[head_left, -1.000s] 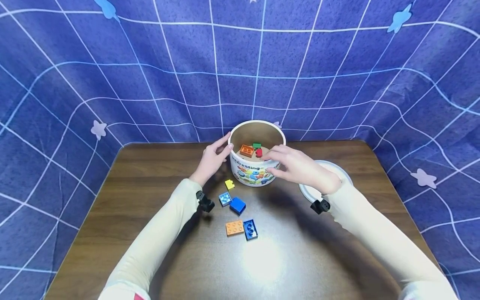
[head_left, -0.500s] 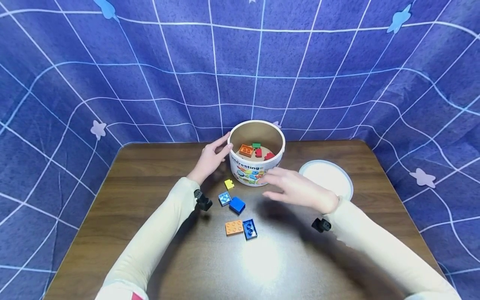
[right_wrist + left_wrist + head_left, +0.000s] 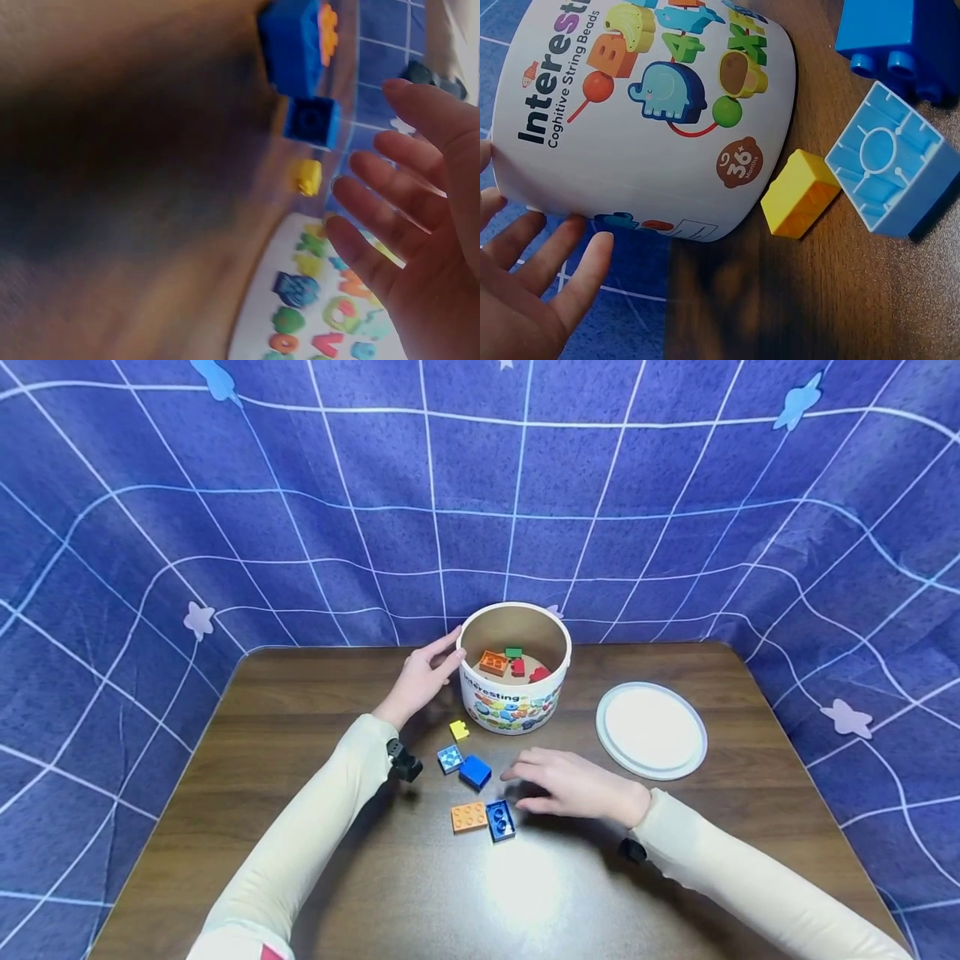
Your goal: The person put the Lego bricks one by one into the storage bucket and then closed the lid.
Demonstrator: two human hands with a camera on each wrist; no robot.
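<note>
My left hand point(image 3: 422, 683) rests against the left side of a white printed bucket point(image 3: 510, 702), its fingertips right at the rim. The left wrist view shows these fingers point(image 3: 585, 281) spread and fairly straight along the bucket's wall. My right hand point(image 3: 573, 785) hovers low over the table with loose fingers and holds nothing. It is nearest to a dark blue brick point(image 3: 501, 821) and a blue brick point(image 3: 475, 772). An orange brick point(image 3: 469, 817), a light blue brick point(image 3: 450, 758) and a yellow brick point(image 3: 459, 730) lie left of these.
Inside the bucket are an orange brick point(image 3: 493, 662), a green piece point(image 3: 513, 652) and red pieces point(image 3: 538, 674). A round white lid point(image 3: 652, 731) lies to the right on the wooden table point(image 3: 337, 877). A blue grid-patterned cloth point(image 3: 480, 468) hangs behind.
My right hand has left the bucket's opening and moved down toward the blue bricks, uncovering the lid and a red piece in the bucket. My left hand stays at the rim.
</note>
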